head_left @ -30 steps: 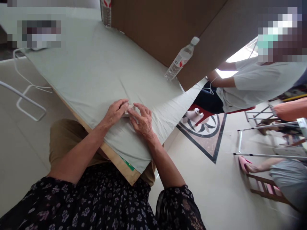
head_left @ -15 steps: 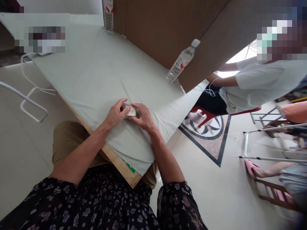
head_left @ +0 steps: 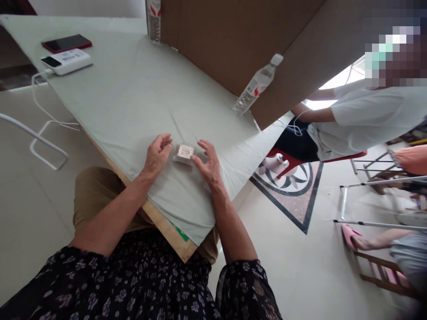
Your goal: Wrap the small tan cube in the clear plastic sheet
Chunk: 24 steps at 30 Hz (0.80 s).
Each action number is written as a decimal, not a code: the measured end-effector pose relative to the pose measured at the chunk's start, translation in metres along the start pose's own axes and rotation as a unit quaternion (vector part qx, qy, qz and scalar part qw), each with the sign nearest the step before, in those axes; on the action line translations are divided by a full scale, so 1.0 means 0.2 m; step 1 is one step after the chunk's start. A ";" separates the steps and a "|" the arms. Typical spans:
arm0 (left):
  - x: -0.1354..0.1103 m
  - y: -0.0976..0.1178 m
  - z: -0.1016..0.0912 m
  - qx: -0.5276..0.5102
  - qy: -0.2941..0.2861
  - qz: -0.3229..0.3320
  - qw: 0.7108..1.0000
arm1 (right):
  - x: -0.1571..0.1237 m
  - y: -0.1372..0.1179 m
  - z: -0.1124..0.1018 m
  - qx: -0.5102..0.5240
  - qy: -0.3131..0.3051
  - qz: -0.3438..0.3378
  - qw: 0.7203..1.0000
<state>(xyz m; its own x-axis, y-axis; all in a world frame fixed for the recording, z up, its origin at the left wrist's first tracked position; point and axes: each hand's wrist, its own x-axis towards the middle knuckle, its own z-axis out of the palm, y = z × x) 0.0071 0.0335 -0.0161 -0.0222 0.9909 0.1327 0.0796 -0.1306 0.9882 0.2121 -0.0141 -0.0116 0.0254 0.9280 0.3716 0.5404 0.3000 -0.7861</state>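
On the pale cloth in front of me lies a small white block with reddish print (head_left: 184, 152), seemingly in a clear wrapper or case; it may be a pack of cards. To its left, my left hand (head_left: 157, 153) rests with loosely curled fingers, holding nothing and apart from the block. On the other side my right hand (head_left: 208, 164) is open, fingers spread. Its thumb tip is at the block's right edge; whether it touches I cannot tell.
A large cardboard panel (head_left: 227, 49) stands across the table (head_left: 126, 89). A water bottle (head_left: 256, 86) leans near it, another bottle (head_left: 155, 22) stands farther left. A phone (head_left: 66, 43) and a white power bank (head_left: 66, 61) with cable lie at far left. A person in white (head_left: 370, 115) sits right.
Both hands have let go of the small block and drawn apart, the left to the left and the right to the right. The block now lies uncovered on the cloth.
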 end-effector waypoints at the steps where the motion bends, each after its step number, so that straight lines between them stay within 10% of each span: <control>1: 0.00 0.00 0.00 -0.002 0.004 -0.002 1.000 | -0.01 0.01 -0.01 0.008 0.017 0.015 1.000; 9: 0.01 -0.01 0.00 0.001 0.000 -0.013 1.000 | -0.03 0.00 0.01 -0.008 0.098 -0.012 0.995; 24: -0.02 0.05 0.01 -0.001 -0.023 -0.019 1.000 | 0.08 -0.20 -0.07 -0.313 -0.086 -0.182 0.928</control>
<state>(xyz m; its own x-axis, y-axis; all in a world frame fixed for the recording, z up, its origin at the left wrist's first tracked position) 0.0102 0.0286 -0.0071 0.0206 0.9957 0.0907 0.0778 -0.0921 0.9927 0.2028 -0.0146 0.0336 -0.3610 0.8280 0.4291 0.8709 0.4639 -0.1625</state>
